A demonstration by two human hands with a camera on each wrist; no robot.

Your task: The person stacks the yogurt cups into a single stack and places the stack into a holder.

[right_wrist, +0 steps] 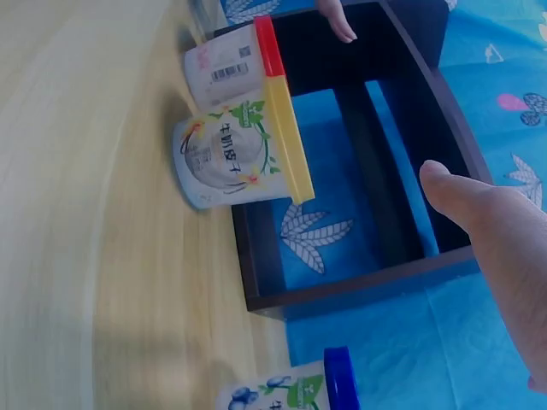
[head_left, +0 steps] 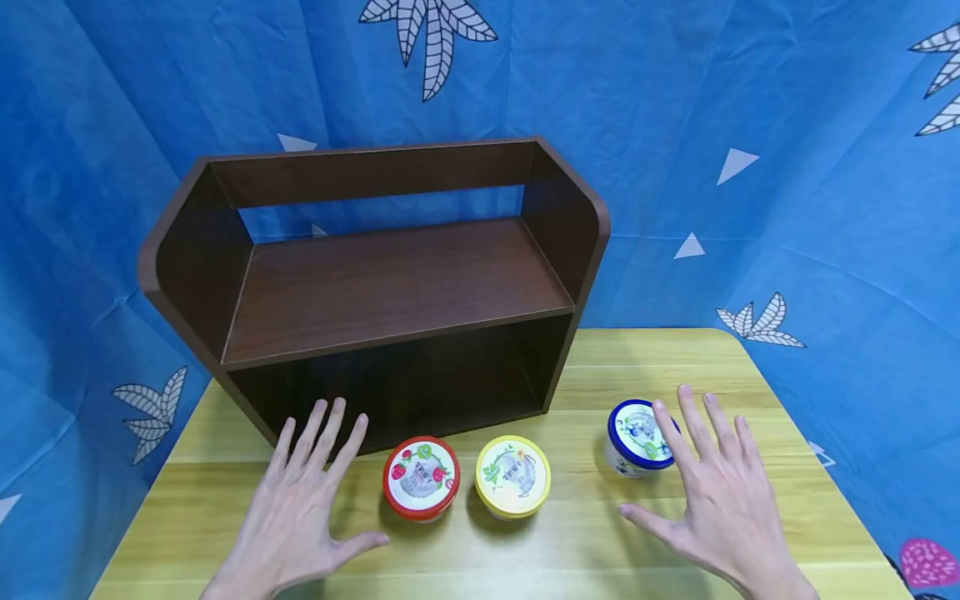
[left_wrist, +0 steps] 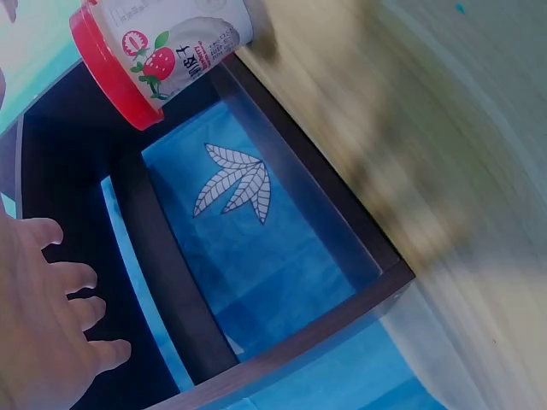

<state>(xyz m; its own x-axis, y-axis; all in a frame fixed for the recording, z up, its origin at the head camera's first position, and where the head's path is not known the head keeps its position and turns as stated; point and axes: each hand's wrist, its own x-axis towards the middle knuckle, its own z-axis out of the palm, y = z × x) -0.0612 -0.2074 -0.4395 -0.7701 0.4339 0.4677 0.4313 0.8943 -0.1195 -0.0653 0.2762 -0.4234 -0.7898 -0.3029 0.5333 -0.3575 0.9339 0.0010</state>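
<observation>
Red-lid tub (head_left: pixel 422 479) w/ strawberry print stands upright just in front of the shelf (head_left: pixel 397 283), a bit R of its middle. Yellow-lid tub (head_left: pixel 513 477), also upright, is right beside it, in front of the shelf's R corner. Blue-lid tub (head_left: pixel 641 437) w/ blueberry print stands upright, off to the shelf's R, well apart from the other 2.

L hand (head_left: pixel 300 508), fingers spread & gripping nothing, is over the area in front of the shelf's L part, nearest the red-lid tub. R hand (head_left: pixel 720 492), also spread & gripping nothing, is R of the shelf; index finger overlaps the blue lid's edge in head view, can't tell if touching. Hands well apart.

Shelf = dark brown wood, 2 levels, gap in upper back. Under it: pale wood table (head_left: pixel 585 542). Behind & either side of it: blue cloth (head_left: pixel 825 167) w/ white leaves & triangles.
</observation>
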